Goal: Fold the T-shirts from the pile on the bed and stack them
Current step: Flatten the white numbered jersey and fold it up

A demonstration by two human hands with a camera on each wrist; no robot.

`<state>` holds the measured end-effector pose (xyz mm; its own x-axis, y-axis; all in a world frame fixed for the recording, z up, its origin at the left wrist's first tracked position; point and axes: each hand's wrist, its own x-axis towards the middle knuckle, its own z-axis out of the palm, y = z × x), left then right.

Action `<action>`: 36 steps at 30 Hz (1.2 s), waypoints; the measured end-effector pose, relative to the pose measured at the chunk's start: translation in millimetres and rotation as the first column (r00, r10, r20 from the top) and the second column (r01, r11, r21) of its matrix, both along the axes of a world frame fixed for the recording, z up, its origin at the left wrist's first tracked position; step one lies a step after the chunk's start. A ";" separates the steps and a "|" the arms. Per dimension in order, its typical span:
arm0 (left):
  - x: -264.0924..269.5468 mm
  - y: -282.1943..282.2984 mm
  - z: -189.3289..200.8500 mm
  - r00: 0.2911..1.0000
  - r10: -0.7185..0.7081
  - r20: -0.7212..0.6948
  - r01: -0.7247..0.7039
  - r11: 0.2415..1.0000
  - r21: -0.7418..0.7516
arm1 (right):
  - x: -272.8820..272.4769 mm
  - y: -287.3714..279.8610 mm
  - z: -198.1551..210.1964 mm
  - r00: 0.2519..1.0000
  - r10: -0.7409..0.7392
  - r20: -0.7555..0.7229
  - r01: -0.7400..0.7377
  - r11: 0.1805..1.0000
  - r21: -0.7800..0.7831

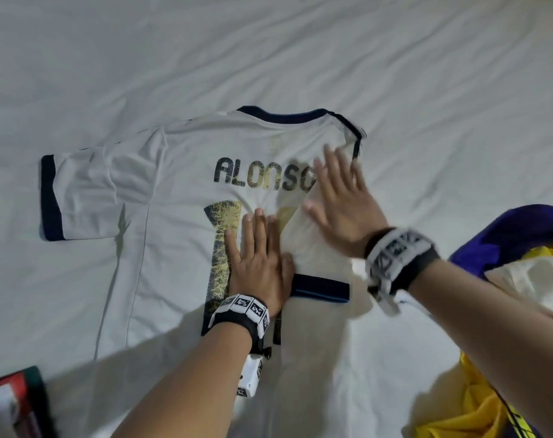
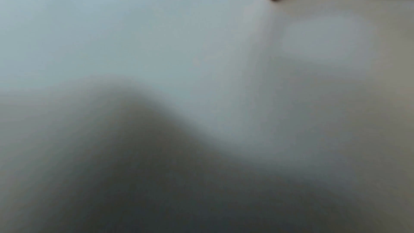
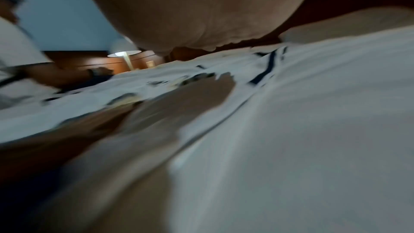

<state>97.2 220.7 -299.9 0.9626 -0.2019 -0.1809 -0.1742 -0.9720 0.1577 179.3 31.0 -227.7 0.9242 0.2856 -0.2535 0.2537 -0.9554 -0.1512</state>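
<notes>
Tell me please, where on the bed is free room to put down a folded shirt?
Bare white bedsheet lies beyond the navy collar of the white ALONSO jersey, and left of its unfolded sleeve. The right side is crowded by the purple and yellow clothes pile; the near left corner holds a red, green and white folded garment.

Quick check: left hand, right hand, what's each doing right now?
Left hand: open, fingers straight, pressing flat on the jersey.
Right hand: open, fingers spread, flat on the jersey's folded-in side; holds nothing.
</notes>
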 end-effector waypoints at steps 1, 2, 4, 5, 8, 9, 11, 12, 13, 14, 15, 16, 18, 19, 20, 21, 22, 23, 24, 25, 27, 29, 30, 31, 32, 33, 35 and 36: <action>-0.5 0.2 0.2 1.000 0.007 -0.003 -0.007 1.000 -0.010 | -24.3 10.2 -5.5 0.998 0.051 -0.044 -0.050 0.999 0.003; -1.0 0.2 1.0 1.000 0.007 -0.001 -0.007 1.000 -0.002 | -45.9 15.6 -13.6 0.993 0.090 -0.078 -0.090 0.996 -0.001; -1.5 -0.2 1.7 1.000 -0.006 -0.005 0.006 0.999 0.048 | -71.5 12.1 -30.6 0.989 0.109 -0.101 -0.111 0.994 -0.007; -1.2 -0.4 2.7 1.000 -0.009 -0.008 0.009 0.998 0.064 | -75.0 6.9 -36.8 0.990 0.104 -0.094 -0.105 0.994 -0.012; -0.7 -0.7 6.4 1.000 -0.009 -0.015 0.010 0.997 0.074 | -68.6 -5.0 -43.1 0.997 0.030 -0.069 -0.031 0.999 -0.017; -1.2 -1.0 7.6 1.000 -0.007 -0.022 0.009 0.998 0.070 | -66.0 -6.7 -43.0 0.998 -0.025 -0.066 0.024 1.000 -0.006; -1.6 -1.1 9.6 0.999 -0.005 -0.035 0.007 0.998 0.059 | -63.9 -4.2 -41.6 0.991 -0.119 -0.069 0.120 0.993 0.013; -0.8 -0.2 12.0 0.999 -0.006 -0.048 0.008 0.999 0.047 | -64.1 -0.4 -38.7 0.985 -0.153 -0.076 0.154 0.988 0.015; 0.6 -0.2 14.2 0.998 -0.013 -0.068 0.014 1.000 0.013 | -64.3 3.1 -35.0 0.979 -0.184 -0.084 0.186 0.982 0.018; 1.0 3.4 17.4 0.997 -0.020 -0.076 0.016 0.999 -0.048 | -64.4 10.0 -29.8 0.976 -0.204 -0.081 0.207 0.978 0.027; 0.1 8.4 21.3 0.997 -0.023 -0.074 0.013 0.991 -0.134 | -64.2 17.8 -24.2 0.976 -0.209 -0.065 0.211 0.977 0.038; -1.1 15.2 26.2 0.998 -0.009 -0.061 -0.006 0.971 -0.239 | -62.9 27.5 -18.7 0.978 -0.201 -0.045 0.204 0.978 0.051; -4.5 34.6 38.5 0.995 0.104 0.003 -0.093 0.904 -0.417 | -56.2 52.3 -9.9 0.988 -0.156 -0.011 0.157 0.984 0.082; -6.2 48.0 43.6 0.981 0.187 0.047 -0.146 0.879 -0.454 | -50.9 67.2 -5.9 0.991 -0.130 0.011 0.129 0.986 0.103; -6.8 63.0 47.7 0.956 0.275 0.098 -0.205 0.871 -0.446 | -44.2 83.2 -3.0 0.994 -0.107 0.040 0.101 0.987 0.122; -5.6 79.1 50.5 0.923 0.358 0.142 -0.275 0.871 -0.407 | -35.8 99.7 -0.6 0.994 -0.088 0.066 0.078 0.988 0.137; -3.1 96.2 51.9 0.886 0.434 0.164 -0.359 0.866 -0.349 | -26.3 116.7 0.8 0.994 -0.069 0.081 0.056 0.987 0.147; -0.3 113.0 54.2 0.846 0.508 0.162 -0.454 0.845 -0.282 | -16.2 133.7 1.6 0.995 -0.048 0.084 0.035 0.987 0.158; 3.3 129.4 57.1 0.802 0.582 0.135 -0.550 0.807 -0.217 | -5.4 150.8 2.0 0.996 -0.028 0.082 0.013 0.985 0.173; 7.0 145.0 60.3 0.754 0.652 0.081 -0.636 0.755 -0.161 | 5.5 167.5 1.9 0.997 -0.008 0.076 -0.007 0.981 0.193; 14.4 171.1 64.9 0.662 0.747 -0.055 -0.749 0.658 -0.078 | 26.7 198.6 2.5 0.998 0.024 0.060 -0.037 0.974 0.225; 20.3 188.5 62.3 0.632 0.759 -0.155 -0.773 0.631 -0.063 | 46.4 225.1 4.1 0.999 0.027 0.034 -0.034 0.967 0.251; 22.3 192.6 59.7 0.638 0.747 -0.186 -0.768 0.634 -0.089 | 55.8 235.5 5.1 1.000 0.009 0.008 -0.011 0.962 0.274; 23.3 194.4 56.3 0.648 0.731 -0.213 -0.760 0.640 -0.113 | 65.1 244.8 6.9 0.999 -0.022 -0.025 0.028 0.953 0.303; 24.2 194.8 52.6 0.659 0.715 -0.232 -0.749 0.653 -0.114 | 75.3 253.2 7.8 0.996 -0.062 -0.058 0.078 0.943 0.325; 25.2 194.3 50.3 0.669 0.703 -0.242 -0.737 0.670 -0.093 | 85.6 260.4 8.2 0.991 -0.108 -0.084 0.130 0.935 0.329; 29.2 193.1 48.6 0.683 0.687 -0.248 -0.718 0.693 -0.060 | 103.5 271.3 6.6 0.972 -0.197 -0.125 0.225 0.930 0.289; 32.1 192.9 49.3 0.688 0.679 -0.257 -0.713 0.699 -0.064 | 110.3 275.2 5.4 0.961 -0.236 -0.144 0.268 0.926 0.266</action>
